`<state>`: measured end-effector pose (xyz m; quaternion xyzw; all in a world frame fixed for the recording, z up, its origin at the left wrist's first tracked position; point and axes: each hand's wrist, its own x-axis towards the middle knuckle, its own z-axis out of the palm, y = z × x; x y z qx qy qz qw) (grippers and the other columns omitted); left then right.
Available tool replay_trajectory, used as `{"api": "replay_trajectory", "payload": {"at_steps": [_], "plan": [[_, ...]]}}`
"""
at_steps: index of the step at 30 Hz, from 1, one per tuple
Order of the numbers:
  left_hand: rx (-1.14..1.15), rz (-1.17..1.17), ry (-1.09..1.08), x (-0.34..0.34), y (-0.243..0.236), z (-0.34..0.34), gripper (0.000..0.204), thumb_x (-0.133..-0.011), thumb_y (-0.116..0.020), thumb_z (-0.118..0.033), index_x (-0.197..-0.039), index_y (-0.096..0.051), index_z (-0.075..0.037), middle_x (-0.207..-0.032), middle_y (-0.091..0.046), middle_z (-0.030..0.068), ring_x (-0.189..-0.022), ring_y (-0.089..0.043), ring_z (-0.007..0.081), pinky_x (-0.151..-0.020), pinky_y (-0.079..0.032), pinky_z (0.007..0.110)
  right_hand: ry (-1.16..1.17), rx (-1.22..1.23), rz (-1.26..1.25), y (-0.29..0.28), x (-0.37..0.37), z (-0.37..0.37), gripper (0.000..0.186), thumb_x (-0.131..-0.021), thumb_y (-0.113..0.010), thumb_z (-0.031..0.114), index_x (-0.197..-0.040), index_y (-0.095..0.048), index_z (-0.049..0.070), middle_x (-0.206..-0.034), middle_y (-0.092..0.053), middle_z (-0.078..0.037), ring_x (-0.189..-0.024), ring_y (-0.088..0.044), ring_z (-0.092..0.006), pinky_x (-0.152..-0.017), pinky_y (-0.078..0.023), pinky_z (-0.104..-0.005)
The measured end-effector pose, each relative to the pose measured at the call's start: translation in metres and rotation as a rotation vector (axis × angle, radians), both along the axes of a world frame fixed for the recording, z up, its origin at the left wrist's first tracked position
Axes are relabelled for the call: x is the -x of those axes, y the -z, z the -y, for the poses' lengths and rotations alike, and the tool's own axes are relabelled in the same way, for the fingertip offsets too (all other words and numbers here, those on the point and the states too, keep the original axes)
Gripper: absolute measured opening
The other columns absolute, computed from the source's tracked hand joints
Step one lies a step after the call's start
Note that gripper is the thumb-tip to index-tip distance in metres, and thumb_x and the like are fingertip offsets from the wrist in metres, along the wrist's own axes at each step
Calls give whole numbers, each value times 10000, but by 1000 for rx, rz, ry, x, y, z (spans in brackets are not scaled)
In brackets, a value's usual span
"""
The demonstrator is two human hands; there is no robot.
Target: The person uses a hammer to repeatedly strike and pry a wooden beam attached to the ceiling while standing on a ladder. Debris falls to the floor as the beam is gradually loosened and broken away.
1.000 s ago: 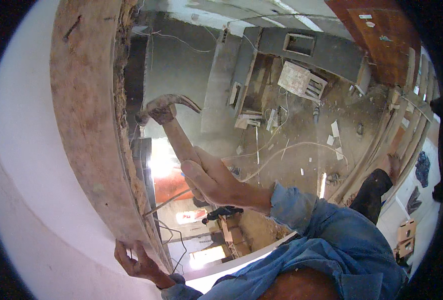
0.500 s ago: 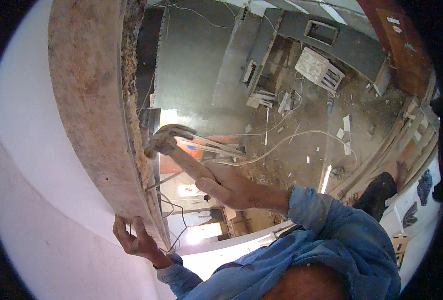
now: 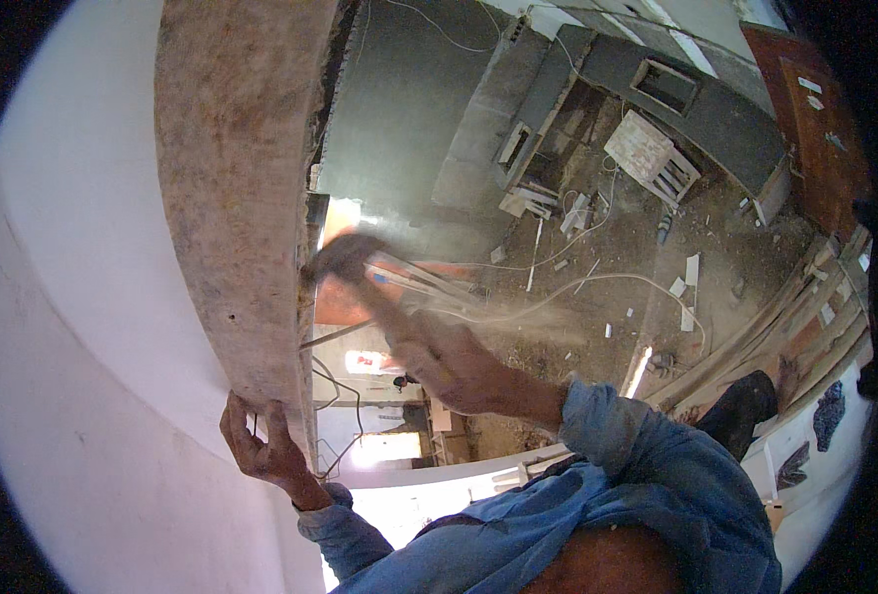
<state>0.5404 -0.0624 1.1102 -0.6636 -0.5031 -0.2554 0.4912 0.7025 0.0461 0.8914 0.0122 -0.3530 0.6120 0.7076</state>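
Note:
A claw hammer [image 3: 374, 302], its head smeared by motion, is gripped by its wooden handle in my right hand [image 3: 449, 361]. The hammer head is at the right edge of a long, worn wooden board [image 3: 236, 188]; contact cannot be made out. My left hand [image 3: 268, 445] is at the board's lower end, thumb and fingers closed on its edge. A thin dark line shows between those fingers, too small to name. Below the hammer, a thin rod [image 3: 340, 334] sticks out from beside the board's edge.
White wall [image 3: 72, 247] lies left of the board. Bent dark wire [image 3: 360, 416] hangs near my left hand. Far below, the littered floor [image 3: 577, 317] holds a pale wooden stool-like piece [image 3: 647, 148] and a long cable [image 3: 558, 297]. Long timbers [image 3: 756, 327] lie at the right.
The hammer has blurred and its head sits slightly further right in the picture. The whole view has shifted, with the board appearing further right. My left hand stays at the board's end.

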Motion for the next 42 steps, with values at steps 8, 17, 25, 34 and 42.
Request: {"api": "replay_trajectory", "payload": {"at_steps": [8,17,25,34,42], "plan": [[-3,54,-35,-7,-1,0,473,-739,-775,-24,-1193,-657,37,-1132,-653,144,-997,-622,274,-893,-521,395,152,-51,59,0,-3,-3,416,-1002,-508,417,-1000,-533,2,-774,-570,-204,-720,-604,-356,-670,-456,-479],[-3,98,-37,-11,0,2,419,-790,-763,-69,-1186,-665,24,-1132,-653,138,-1031,-618,278,-913,-514,399,21,-28,61,1,15,-9,443,-1021,-467,431,-1034,-511,-9,-835,-562,-232,-692,-601,-373,-646,-451,-478],[25,121,18,-9,-1,3,421,-808,-774,-73,-1200,-655,28,-1124,-643,120,-1031,-615,255,-898,-519,403,-27,5,38,-2,12,-3,406,-1018,-481,404,-1068,-521,3,-835,-576,-193,-721,-617,-303,-659,-469,-450],[19,94,-8,-8,-1,2,432,-813,-771,-52,-1215,-644,40,-1141,-642,121,-1032,-609,250,-910,-517,386,-145,25,43,-6,21,-12,429,-1011,-484,413,-1021,-525,-14,-749,-567,-162,-676,-590,-271,-638,-467,-449],[19,116,-8,-13,1,2,425,-806,-777,-43,-1201,-649,47,-1165,-634,130,-1037,-606,242,-914,-514,383,-151,22,118,-5,21,-9,453,-1009,-499,427,-1029,-524,-25,-748,-597,-172,-654,-613,-311,-622,-476,-469]]}}
